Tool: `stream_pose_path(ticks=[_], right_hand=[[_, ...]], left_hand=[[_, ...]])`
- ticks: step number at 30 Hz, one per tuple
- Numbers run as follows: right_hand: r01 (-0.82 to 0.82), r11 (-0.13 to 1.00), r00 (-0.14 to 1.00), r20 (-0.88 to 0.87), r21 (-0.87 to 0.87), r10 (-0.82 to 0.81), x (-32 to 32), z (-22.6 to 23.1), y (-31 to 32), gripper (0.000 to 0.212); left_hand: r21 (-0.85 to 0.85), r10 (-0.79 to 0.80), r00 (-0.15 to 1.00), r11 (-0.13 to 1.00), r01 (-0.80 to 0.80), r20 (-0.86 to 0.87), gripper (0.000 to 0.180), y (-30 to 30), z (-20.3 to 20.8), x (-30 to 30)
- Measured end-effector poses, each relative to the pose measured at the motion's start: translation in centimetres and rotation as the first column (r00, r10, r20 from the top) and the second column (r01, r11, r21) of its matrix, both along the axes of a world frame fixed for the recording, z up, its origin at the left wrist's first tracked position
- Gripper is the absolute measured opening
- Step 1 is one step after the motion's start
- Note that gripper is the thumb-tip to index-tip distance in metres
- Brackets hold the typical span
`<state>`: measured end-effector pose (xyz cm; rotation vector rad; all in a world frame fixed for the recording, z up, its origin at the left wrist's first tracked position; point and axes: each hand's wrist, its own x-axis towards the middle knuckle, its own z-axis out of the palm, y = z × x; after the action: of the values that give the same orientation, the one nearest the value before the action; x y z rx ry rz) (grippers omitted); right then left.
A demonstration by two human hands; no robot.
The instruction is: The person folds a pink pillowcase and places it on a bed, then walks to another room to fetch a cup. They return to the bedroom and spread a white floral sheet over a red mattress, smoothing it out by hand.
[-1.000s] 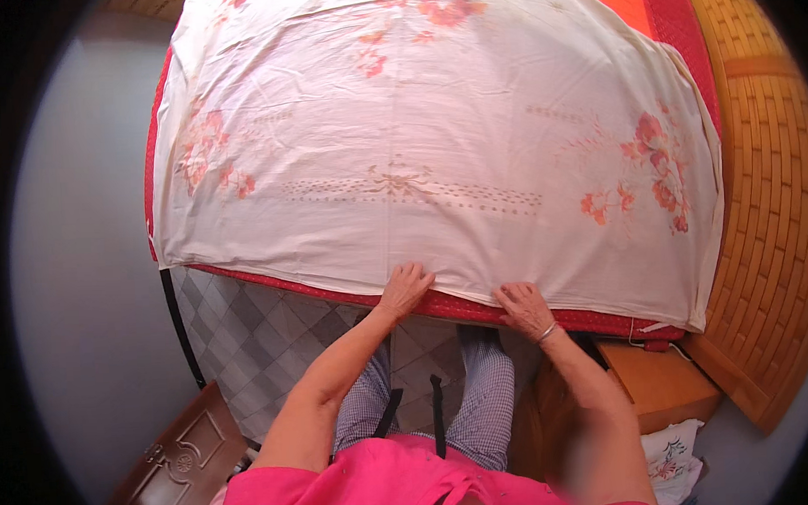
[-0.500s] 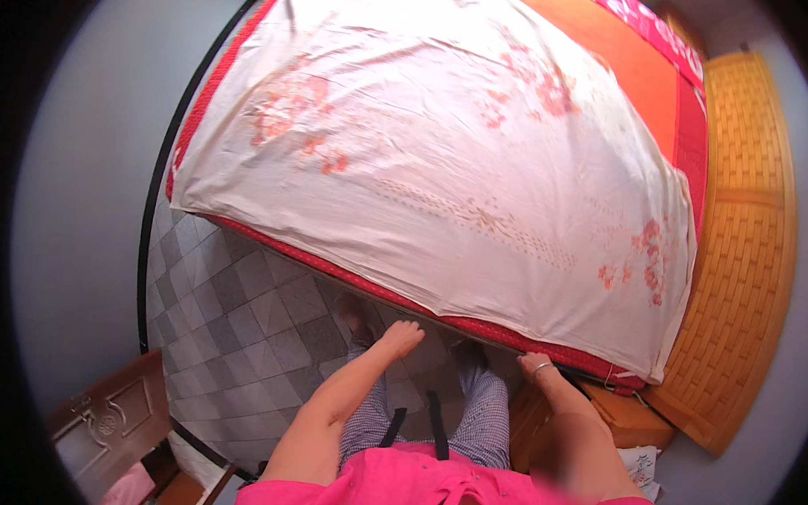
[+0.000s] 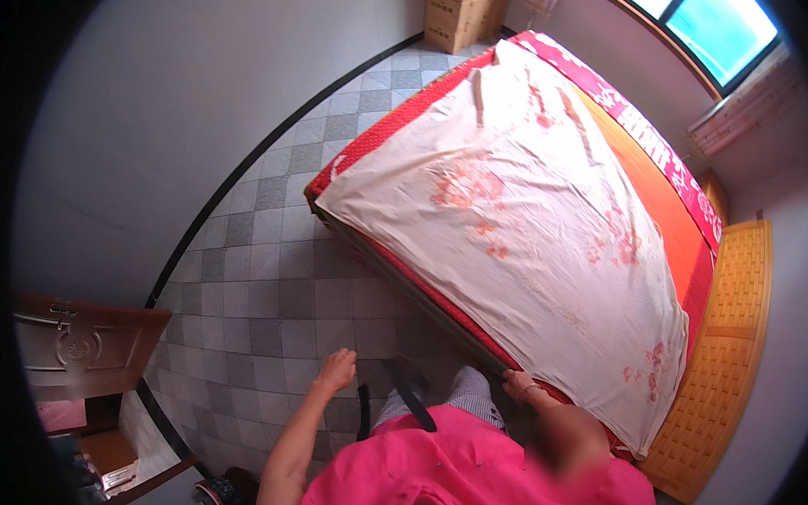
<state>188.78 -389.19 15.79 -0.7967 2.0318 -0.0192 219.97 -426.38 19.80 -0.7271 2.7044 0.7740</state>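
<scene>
A white bedsheet point(image 3: 510, 240) with faded pink and orange flowers lies wrinkled over the bed. Along its near and left sides the red mattress point(image 3: 378, 133) shows from under the sheet. My right hand point(image 3: 518, 386), with a bangle at the wrist, is against the near edge of the mattress, low on the right. Its fingers are bent together there, and what they may grip is hidden. Off to the left, away from the bed, my left hand point(image 3: 338, 370) hangs over the tiled floor with its fingers curled in and nothing visible in them.
A woven yellow headboard point(image 3: 715, 357) borders the bed on the right. Folded pink bedding point(image 3: 626, 102) lies along the far side, below a window point(image 3: 716, 28). Stacked cardboard boxes point(image 3: 454, 19) stand in the far corner. A carved brown door point(image 3: 91, 348) is at left, shoes point(image 3: 215, 493) below.
The view has turned, so more of the room shows. My left hand has moved left, away from the bed's edge. My right hand stays at the mattress edge.
</scene>
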Motion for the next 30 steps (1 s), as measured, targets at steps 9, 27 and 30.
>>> stream_pose_path(ticks=[9, 27, 30], right_hand=[[-0.136, 0.990, 0.990, -0.022, 0.041, 0.137, 3.3, -0.3, -17.6, 0.032], [0.145, 0.949, 0.983, -0.072, -0.279, -0.171, 3.4, 0.2, -65.7, 0.021], [0.254, 0.904, 0.940, -0.133, -0.343, -0.315, 1.2, -2.2, -69.4, 0.020]], left_hand=[[0.146, 0.415, 0.891, 0.908, -0.393, -0.184, 0.006, -18.6, 6.1, 6.5], [0.142, 0.335, 0.912, 0.917, -0.373, 0.235, 0.011, -56.4, -3.1, 24.2], [0.070, 0.203, 0.941, 0.971, -0.230, 0.270, 0.011, -63.1, -6.2, 25.4]])
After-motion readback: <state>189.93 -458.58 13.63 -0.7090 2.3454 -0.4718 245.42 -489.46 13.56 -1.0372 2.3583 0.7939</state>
